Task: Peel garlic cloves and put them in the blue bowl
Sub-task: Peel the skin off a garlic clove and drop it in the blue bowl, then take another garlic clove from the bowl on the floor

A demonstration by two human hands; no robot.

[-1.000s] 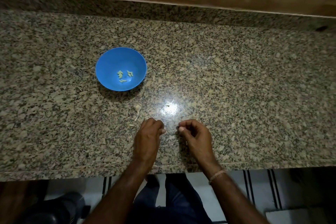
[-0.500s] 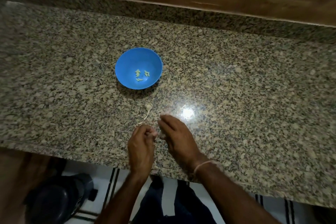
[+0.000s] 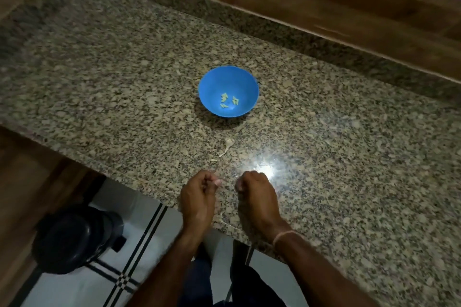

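Our hands, pressed together half a second ago, now sit apart at the near edge of the granite counter [image 3: 349, 157]. The left hand [image 3: 198, 197] and right hand [image 3: 257, 194] both curl their fingers inward; whether either pinches a clove we cannot tell. We judge a skin has just been pulled off. Peeled cloves [image 3: 228, 101] lie in the blue bowl [image 3: 217, 77], and a garlic stem scrap [image 3: 229, 142] lies between bowl and hands.

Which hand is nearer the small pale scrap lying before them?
Left. The left hand sits just short of the scrap, slightly left of it; the right hand is farther, off to its right.
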